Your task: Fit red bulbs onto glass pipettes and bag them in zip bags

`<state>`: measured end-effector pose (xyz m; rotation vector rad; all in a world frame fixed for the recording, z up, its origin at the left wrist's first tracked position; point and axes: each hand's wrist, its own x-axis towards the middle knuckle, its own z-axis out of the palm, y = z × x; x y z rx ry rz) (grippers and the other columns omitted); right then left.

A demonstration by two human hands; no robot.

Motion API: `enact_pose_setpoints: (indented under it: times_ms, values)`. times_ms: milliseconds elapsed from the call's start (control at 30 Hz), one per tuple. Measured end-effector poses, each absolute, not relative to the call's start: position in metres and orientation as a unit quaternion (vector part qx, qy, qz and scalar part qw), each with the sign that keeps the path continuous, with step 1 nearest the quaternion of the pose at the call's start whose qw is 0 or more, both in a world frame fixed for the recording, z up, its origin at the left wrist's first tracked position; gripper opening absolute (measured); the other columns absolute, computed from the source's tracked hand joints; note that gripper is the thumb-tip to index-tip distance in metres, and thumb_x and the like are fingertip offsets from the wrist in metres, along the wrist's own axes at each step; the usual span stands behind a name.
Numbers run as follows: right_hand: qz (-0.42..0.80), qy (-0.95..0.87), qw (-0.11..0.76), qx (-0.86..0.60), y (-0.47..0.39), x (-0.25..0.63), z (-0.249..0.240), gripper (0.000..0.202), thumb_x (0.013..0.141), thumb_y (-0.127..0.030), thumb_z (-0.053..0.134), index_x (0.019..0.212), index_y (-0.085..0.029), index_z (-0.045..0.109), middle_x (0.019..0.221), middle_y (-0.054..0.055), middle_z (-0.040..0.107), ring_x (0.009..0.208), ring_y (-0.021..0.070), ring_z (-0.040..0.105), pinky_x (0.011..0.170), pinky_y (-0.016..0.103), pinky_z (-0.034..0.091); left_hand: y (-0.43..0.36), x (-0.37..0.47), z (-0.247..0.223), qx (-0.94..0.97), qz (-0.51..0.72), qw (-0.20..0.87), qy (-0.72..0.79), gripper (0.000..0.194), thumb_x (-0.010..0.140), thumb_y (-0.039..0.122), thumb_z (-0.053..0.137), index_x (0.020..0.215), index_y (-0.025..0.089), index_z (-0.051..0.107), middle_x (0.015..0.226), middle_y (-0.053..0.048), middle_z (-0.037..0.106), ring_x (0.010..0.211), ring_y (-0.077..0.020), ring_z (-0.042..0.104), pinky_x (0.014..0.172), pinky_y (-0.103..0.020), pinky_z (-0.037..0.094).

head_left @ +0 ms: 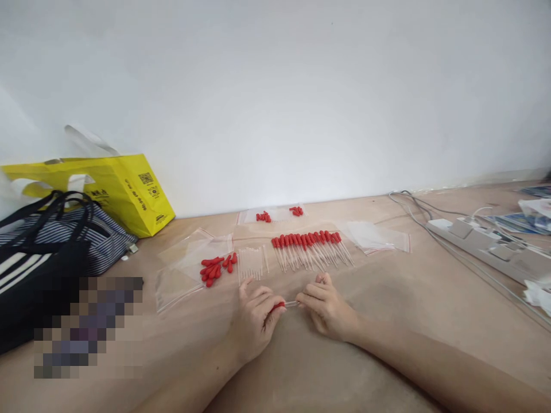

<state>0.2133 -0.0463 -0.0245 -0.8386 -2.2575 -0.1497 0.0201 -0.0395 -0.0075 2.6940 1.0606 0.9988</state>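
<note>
My left hand (258, 318) pinches a red rubber bulb (278, 306) near the table's front. From the bulb a thin clear tube (291, 303) runs right to my right hand (323, 307), whose fingers are closed on its other end. Beyond the hands lies a row of droppers with red bulbs and clear tubes (310, 252). Left of that row, several loose clear tubes (252, 263) lie side by side. Further left, loose red bulbs (213, 271) rest on a clear plastic bag (178, 275).
At the back lies another bag (279, 213) with red bulbs on it. Clear bags (379, 236) are right of the row. A power strip (482, 244) with cables is at right. A yellow bag (133, 192) and a black bag (38, 292) stand at left.
</note>
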Motion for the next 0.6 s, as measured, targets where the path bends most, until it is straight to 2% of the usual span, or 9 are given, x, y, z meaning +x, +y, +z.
enact_pose_setpoints:
  times_ms: [300,600]
  values:
    - [-0.030,-0.869,0.359,-0.339,-0.0481,0.2101,-0.0258,0.023,0.080,-0.010,0.034,0.077,-0.015,0.056,0.064,0.001,0.049,0.060,0.0117,0.039,0.063,0.028,0.022,-0.0402,0.0205,-0.0084,0.881,0.331,0.027,0.336,0.018,0.084,0.021,0.042,0.076,0.022,0.058,0.064,0.004,0.063,0.070,-0.0135,0.056,0.097,-0.043,0.011]
    - [0.029,-0.860,0.354,-0.367,-0.0438,0.2089,-0.0267,0.022,0.084,-0.015,0.034,0.084,-0.016,0.056,0.068,0.002,0.054,0.064,0.0124,0.041,0.066,0.029,0.024,-0.0330,0.0201,-0.0058,0.869,0.371,0.008,0.327,0.014,0.082,0.023,0.049,0.089,0.025,0.060,0.068,0.006,0.066,0.070,-0.0127,0.058,0.099,-0.046,0.006]
